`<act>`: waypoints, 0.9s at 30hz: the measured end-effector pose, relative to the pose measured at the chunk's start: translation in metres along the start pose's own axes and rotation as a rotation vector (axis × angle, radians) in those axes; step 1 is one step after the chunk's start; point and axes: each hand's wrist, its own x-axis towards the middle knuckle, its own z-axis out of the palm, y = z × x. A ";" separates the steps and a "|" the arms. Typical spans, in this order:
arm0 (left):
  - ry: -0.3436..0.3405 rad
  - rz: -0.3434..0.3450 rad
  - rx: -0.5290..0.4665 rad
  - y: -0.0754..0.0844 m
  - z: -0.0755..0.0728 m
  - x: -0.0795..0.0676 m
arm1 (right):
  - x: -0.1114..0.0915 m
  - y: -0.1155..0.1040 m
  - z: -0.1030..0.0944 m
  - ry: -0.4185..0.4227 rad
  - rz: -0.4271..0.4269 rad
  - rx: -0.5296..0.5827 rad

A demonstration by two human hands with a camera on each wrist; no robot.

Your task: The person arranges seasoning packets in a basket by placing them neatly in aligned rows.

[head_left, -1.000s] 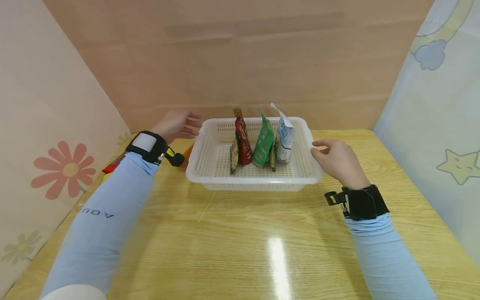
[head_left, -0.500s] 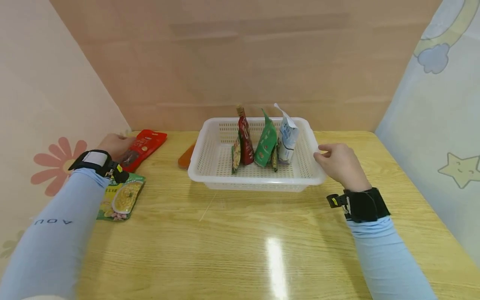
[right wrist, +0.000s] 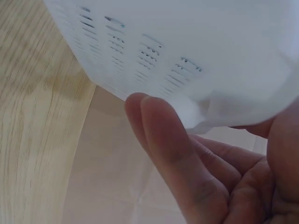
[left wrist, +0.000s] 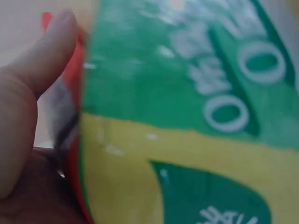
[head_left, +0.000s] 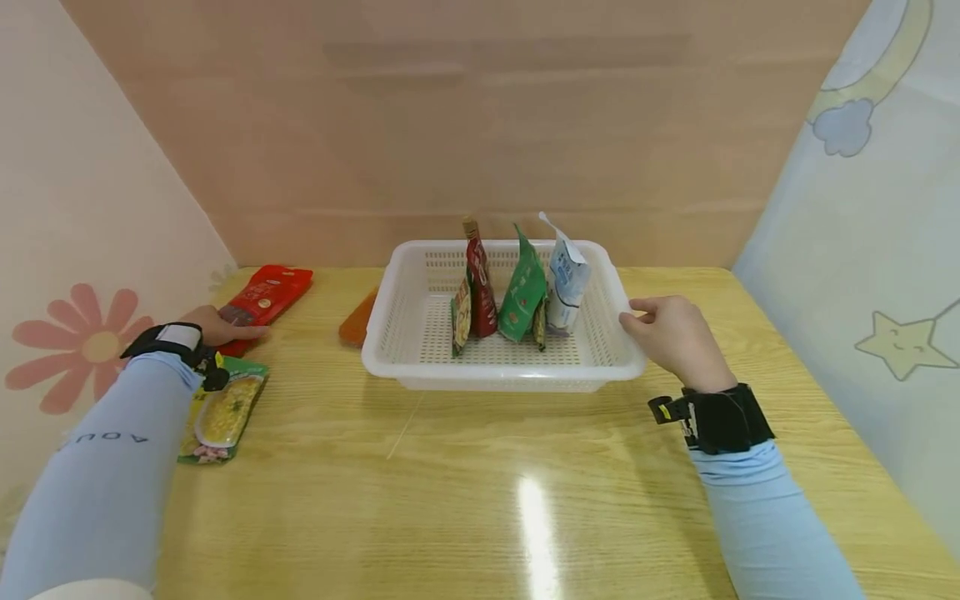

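The red pouch lies flat on the counter, left of and apart from the white basket. The left hand rests at its near edge; whether its fingers pinch the pouch cannot be told. The right hand pinches the basket's right rim between thumb and fingers, probably to steady it. Inside, the red bottle, green pouch and white-and-blue pouch stand roughly upright, some leaning, presumably to save floor space. The green-and-yellow pouch lies just before the red pouch, partly under the left forearm, and obstructs the left wrist view. An orange item sits beside the basket's left wall, partly hidden by it.
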 end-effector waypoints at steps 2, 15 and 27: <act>0.018 -0.006 -0.015 0.002 0.002 -0.001 | -0.001 -0.001 -0.001 0.004 -0.008 -0.002; 0.200 0.044 -0.098 0.001 0.007 0.013 | -0.002 -0.004 -0.001 0.007 -0.013 -0.014; 0.459 0.174 -0.670 0.081 -0.022 -0.042 | -0.002 -0.004 -0.001 -0.015 0.009 -0.018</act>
